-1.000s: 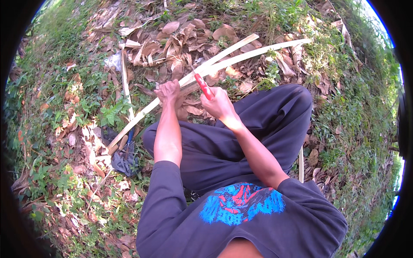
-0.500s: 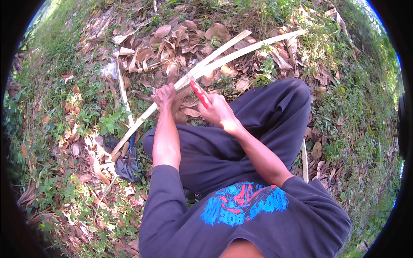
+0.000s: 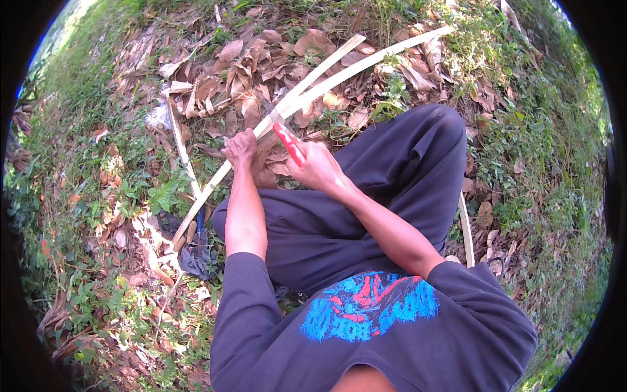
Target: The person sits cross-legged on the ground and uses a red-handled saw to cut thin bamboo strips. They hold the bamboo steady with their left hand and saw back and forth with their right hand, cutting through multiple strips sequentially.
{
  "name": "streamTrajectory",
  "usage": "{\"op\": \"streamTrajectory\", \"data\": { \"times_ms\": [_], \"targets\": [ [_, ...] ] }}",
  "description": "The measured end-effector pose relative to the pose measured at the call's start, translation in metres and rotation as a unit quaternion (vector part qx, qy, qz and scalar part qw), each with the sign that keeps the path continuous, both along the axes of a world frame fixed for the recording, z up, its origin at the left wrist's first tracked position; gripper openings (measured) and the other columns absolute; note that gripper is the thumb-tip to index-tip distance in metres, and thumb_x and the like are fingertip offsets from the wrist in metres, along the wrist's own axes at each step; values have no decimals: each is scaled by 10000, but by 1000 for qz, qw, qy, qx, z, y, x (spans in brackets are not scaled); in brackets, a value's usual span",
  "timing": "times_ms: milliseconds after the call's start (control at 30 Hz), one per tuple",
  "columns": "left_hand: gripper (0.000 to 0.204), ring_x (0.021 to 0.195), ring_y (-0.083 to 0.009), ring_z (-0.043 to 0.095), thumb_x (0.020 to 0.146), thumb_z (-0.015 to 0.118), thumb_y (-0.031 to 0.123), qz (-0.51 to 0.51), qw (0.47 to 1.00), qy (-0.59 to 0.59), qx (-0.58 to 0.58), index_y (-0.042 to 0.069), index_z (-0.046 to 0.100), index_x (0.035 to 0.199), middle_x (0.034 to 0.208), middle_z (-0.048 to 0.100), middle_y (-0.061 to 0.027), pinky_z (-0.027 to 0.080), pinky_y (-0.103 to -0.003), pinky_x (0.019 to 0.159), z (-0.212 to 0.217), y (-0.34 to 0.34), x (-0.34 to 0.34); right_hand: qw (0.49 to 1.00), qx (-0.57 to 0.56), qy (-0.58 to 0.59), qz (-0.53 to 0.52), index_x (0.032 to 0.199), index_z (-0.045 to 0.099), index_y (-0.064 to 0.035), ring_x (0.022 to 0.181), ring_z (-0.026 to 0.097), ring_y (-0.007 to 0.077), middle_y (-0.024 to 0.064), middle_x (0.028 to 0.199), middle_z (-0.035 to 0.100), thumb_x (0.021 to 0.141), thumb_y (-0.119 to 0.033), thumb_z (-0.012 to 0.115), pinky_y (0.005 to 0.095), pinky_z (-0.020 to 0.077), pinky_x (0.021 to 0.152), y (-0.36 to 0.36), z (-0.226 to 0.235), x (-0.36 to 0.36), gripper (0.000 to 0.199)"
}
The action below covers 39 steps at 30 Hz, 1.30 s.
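A long pale strip, which looks like split bamboo point(image 3: 208, 191), slants from the lower left up to the right and parts into two prongs at its far end. My left hand point(image 3: 240, 147) is closed round it below the fork. In my right hand point(image 3: 317, 167) is a knife with a red handle point(image 3: 289, 144), its fingers wrapped round the grip. The knife's short blade point(image 3: 274, 117) lies against the strip just beyond my left hand, near where the prongs meet. How deep the edge sits in the strip I cannot tell.
Dry brown leaves point(image 3: 255, 65) and green plants cover the ground. Another pale strip point(image 3: 179, 147) lies at the left, by a clear plastic bag point(image 3: 158, 116). A dark bag point(image 3: 196, 259) sits near my left knee. One more strip point(image 3: 466, 228) lies at my right.
Both hands, the knife and the strip appear slightly further left in the view, as the whole scene has shifted a little. Both hands keep their hold.
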State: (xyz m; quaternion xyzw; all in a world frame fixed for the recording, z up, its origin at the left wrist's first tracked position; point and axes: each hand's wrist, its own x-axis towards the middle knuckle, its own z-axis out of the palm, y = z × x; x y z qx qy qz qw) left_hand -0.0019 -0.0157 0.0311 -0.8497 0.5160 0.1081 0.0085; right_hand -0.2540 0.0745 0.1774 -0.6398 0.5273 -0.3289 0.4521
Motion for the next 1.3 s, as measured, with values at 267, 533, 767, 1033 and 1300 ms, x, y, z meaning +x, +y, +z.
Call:
{"op": "streamTrajectory", "data": {
  "times_ms": [267, 533, 767, 1033, 1300],
  "targets": [
    [559, 1066, -373, 650, 933, 315, 425, -2, 1000, 10, -1, 87, 748, 1030, 1087, 704, -205, 385, -561, 944, 1, 2, -5, 997, 66, 23, 20, 737, 603, 28, 660, 619, 444, 250, 646, 588, 812, -159, 586, 476, 489, 609, 19, 15, -38, 202],
    [569, 1081, -375, 643, 934, 304, 415, -20, 1000, -9, 11, 66, 740, 1043, 1109, 703, -190, 380, -550, 949, -3, 1, 2, 999, 19, 28, 19, 698, 588, 24, 636, 619, 439, 264, 621, 569, 823, -166, 589, 481, 492, 627, 6, 5, -5, 227],
    [555, 1086, -376, 640, 930, 303, 421, -12, 1000, -8, -1, 111, 749, 1046, 1109, 705, -184, 389, -555, 947, -4, 1, 1, 999, 13, 2, 32, 694, 549, 38, 513, 562, 383, 240, 579, 525, 822, -131, 583, 430, 456, 555, 7, 6, -30, 215],
    [531, 1038, -379, 657, 940, 318, 416, -38, 999, -23, -20, 111, 750, 994, 1085, 712, -168, 397, -574, 912, -15, 5, 3, 999, 46, -25, 6, 713, 575, 46, 473, 533, 239, 198, 545, 511, 841, -141, 584, 399, 445, 537, 1, 0, -21, 227],
    [528, 1051, -347, 657, 936, 329, 422, -35, 999, -14, -18, 112, 752, 988, 1065, 720, -154, 402, -560, 906, -10, 0, 2, 999, 20, -49, 5, 682, 519, 51, 449, 455, 191, 180, 525, 462, 843, -141, 579, 389, 415, 513, -4, 4, -27, 258]
  ]
}}
